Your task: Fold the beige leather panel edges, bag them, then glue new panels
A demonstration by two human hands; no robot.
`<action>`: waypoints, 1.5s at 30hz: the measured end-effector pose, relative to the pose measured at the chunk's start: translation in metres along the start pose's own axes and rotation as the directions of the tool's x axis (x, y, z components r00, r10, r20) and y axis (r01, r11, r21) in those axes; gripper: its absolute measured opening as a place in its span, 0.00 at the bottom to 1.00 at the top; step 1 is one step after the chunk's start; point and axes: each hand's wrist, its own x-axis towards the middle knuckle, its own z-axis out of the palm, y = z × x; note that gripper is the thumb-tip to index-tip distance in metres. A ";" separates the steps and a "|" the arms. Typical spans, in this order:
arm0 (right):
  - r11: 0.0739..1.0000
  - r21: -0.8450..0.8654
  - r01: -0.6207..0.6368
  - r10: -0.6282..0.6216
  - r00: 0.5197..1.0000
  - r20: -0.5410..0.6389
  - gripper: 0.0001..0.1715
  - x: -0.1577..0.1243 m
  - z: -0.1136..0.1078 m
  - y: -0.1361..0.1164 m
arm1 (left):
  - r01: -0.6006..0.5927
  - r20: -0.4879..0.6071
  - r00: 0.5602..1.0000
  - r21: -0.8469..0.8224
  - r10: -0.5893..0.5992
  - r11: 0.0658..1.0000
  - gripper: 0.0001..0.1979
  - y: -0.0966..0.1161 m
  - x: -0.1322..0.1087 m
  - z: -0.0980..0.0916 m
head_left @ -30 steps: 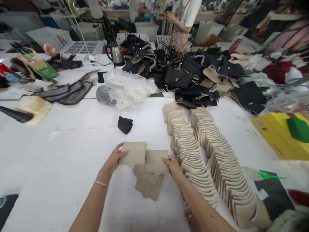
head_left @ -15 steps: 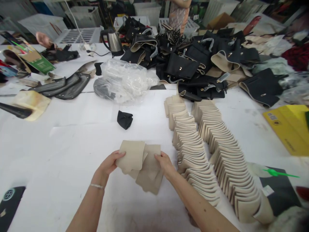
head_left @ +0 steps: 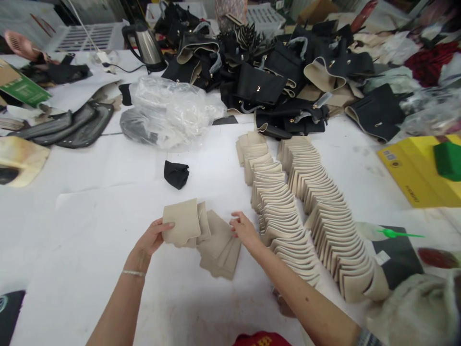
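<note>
My left hand [head_left: 150, 239] grips a beige fabric piece [head_left: 181, 222] by its left edge, thumb on top, over the white table [head_left: 90, 216]. My right hand [head_left: 243, 229] rests with curled fingers at the right edge of a small loose pile of beige pieces [head_left: 219, 247]; whether it holds one is hidden. Just right of that hand run two long rows of overlapped beige pieces [head_left: 288, 211], reaching from mid-table toward me.
A heap of black bags [head_left: 273, 81] fills the far side. A clear plastic bag [head_left: 169, 110], a kettle [head_left: 144, 44] and a small black scrap [head_left: 176, 174] lie behind my hands. A yellow box [head_left: 414, 178] sits at right, dark moulded pieces [head_left: 72, 127] at left.
The two beige pieces I held side by side have come together over the loose pile. My left hand still grips one; my right hand has shifted to the pile's right edge.
</note>
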 end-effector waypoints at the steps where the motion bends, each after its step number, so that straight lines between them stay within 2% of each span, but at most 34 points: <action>1: 0.999 -0.024 -0.034 0.033 0.999 -0.029 0.15 -0.007 -0.004 0.010 | -0.003 -0.010 1.000 -0.010 0.002 1.000 0.29 -0.006 -0.005 -0.007; 4: 0.995 -0.049 -0.092 0.089 0.994 -0.063 0.10 -0.030 -0.001 0.037 | 0.005 -0.003 1.000 -0.022 -0.005 1.000 0.32 -0.019 -0.013 -0.016; 8: 0.996 0.004 -0.089 0.089 0.991 -0.101 0.13 -0.044 0.015 0.052 | -0.004 0.059 0.998 0.001 0.004 1.000 0.36 -0.020 -0.011 -0.009; 11: 0.994 0.063 -0.090 0.097 0.988 -0.118 0.13 -0.042 0.020 0.049 | -0.021 0.066 0.998 0.030 0.019 0.999 0.39 -0.012 -0.003 -0.004; 13: 0.990 0.102 -0.102 0.113 0.988 -0.108 0.12 -0.040 0.019 0.046 | 0.027 0.073 0.997 0.063 -0.032 0.998 0.37 -0.007 0.005 -0.004; 17: 0.970 0.185 -0.160 0.163 0.987 -0.001 0.07 -0.039 0.021 0.036 | 0.122 0.094 0.987 0.115 -0.133 0.986 0.31 0.002 0.022 -0.003; 20: 0.948 0.236 -0.212 0.196 0.976 0.091 0.06 -0.035 0.027 0.025 | 0.162 0.119 0.976 0.159 -0.182 0.974 0.30 0.009 0.031 0.008; 25: 0.938 0.246 -0.244 0.207 0.964 0.169 0.12 -0.019 0.041 0.008 | 0.195 0.147 0.961 0.236 -0.234 0.952 0.32 0.022 0.036 0.029; 29: 0.953 0.235 -0.189 0.150 0.973 0.177 0.08 -0.011 0.040 0.003 | 0.194 0.163 0.958 0.240 -0.237 0.951 0.29 0.027 0.030 0.029; 31: 0.966 0.217 -0.141 0.122 0.987 0.102 0.08 -0.014 0.030 0.009 | 0.182 0.165 0.962 0.215 -0.219 0.960 0.28 0.023 0.022 0.022; 33: 0.976 0.198 -0.088 0.096 0.995 -0.032 0.10 -0.024 0.016 0.021 | 0.161 0.154 0.970 0.173 -0.188 0.972 0.26 0.012 0.012 0.011; 36: 0.981 0.186 -0.061 0.097 0.977 -0.189 0.10 -0.046 0.000 0.048 | 0.121 0.099 0.987 0.096 -0.130 0.988 0.25 -0.011 0.000 -0.006; 40: 0.968 0.229 -0.102 0.145 0.973 -0.182 0.13 -0.062 0.005 0.072 | 0.105 0.034 0.994 0.038 -0.106 0.994 0.27 -0.037 -0.005 -0.014; 45: 0.950 0.295 -0.107 0.138 0.987 -0.087 0.15 -0.052 0.020 0.062 | 0.167 0.075 0.982 0.073 -0.173 0.983 0.28 -0.033 0.000 0.002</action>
